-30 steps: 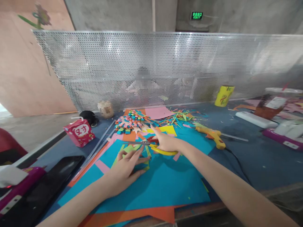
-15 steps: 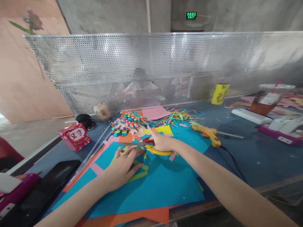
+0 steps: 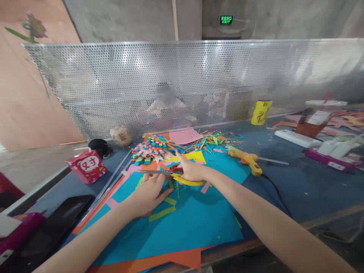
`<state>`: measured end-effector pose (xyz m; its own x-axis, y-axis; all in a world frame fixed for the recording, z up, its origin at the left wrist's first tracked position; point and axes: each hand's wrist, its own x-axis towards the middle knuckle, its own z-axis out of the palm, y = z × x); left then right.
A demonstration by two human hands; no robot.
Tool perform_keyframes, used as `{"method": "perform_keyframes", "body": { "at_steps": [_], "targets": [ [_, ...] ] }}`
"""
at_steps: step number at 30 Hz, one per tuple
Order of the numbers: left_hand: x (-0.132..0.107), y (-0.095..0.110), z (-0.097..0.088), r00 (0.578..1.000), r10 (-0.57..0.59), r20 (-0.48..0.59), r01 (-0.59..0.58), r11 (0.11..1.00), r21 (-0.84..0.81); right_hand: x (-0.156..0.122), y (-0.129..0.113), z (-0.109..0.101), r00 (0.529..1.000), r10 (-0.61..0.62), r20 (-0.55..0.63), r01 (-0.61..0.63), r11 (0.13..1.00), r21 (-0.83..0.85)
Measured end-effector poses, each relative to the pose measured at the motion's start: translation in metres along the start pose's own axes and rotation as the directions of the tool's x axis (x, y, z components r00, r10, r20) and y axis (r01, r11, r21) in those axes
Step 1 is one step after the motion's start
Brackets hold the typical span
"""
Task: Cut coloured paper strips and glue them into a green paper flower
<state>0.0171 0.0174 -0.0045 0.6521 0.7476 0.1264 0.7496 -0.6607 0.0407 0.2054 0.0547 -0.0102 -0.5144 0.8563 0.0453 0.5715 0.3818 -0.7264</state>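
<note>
My right hand (image 3: 191, 169) rests closed on the yellow-handled scissors (image 3: 182, 176), which lie on a blue paper sheet (image 3: 196, 223) with the blades pointing left. My left hand (image 3: 148, 194) lies just in front of the blades, palm down with fingers spread, pressing on green paper strips (image 3: 162, 214). A heap of small coloured paper pieces (image 3: 150, 148) lies behind both hands.
A yellow glue gun (image 3: 244, 160) with a black cord lies to the right. A red drink carton (image 3: 87, 166), a dark tablet (image 3: 61, 220) and a pink device (image 3: 17, 235) are at the left. A perforated metal screen (image 3: 199, 79) backs the table; a person sits behind it.
My left hand has slid forward toward the scissor blades, leaving green strips uncovered behind it. My right hand has stayed on the scissors. The camera has shifted slightly.
</note>
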Motion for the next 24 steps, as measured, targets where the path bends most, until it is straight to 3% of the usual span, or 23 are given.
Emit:
{"method": "perform_keyframes", "body": {
  "at_steps": [3,8,13,19,24],
  "targets": [
    [-0.004,0.006,-0.001,1.0,0.017,-0.007,-0.018,0.998,-0.052,0.002,0.003,0.0,1.0,-0.01,0.002,0.01,1.0,0.015],
    [-0.02,0.017,-0.006,0.993,0.091,0.08,-0.076,0.981,-0.181,0.005,0.008,0.002,1.0,-0.028,0.005,0.028,0.999,0.039],
    [-0.023,0.016,-0.002,1.0,0.014,0.017,-0.012,0.993,-0.116,0.004,0.008,0.003,1.0,-0.03,0.005,0.029,0.999,0.031],
    [-0.023,0.024,0.001,0.992,0.123,0.011,-0.123,0.991,-0.058,-0.001,0.005,0.003,0.999,-0.037,0.006,0.037,0.999,0.016],
    [-0.028,0.031,0.0,0.993,0.117,-0.002,-0.117,0.992,-0.043,0.0,0.005,0.001,0.997,-0.053,0.052,0.051,0.998,0.035]
  ]
}}
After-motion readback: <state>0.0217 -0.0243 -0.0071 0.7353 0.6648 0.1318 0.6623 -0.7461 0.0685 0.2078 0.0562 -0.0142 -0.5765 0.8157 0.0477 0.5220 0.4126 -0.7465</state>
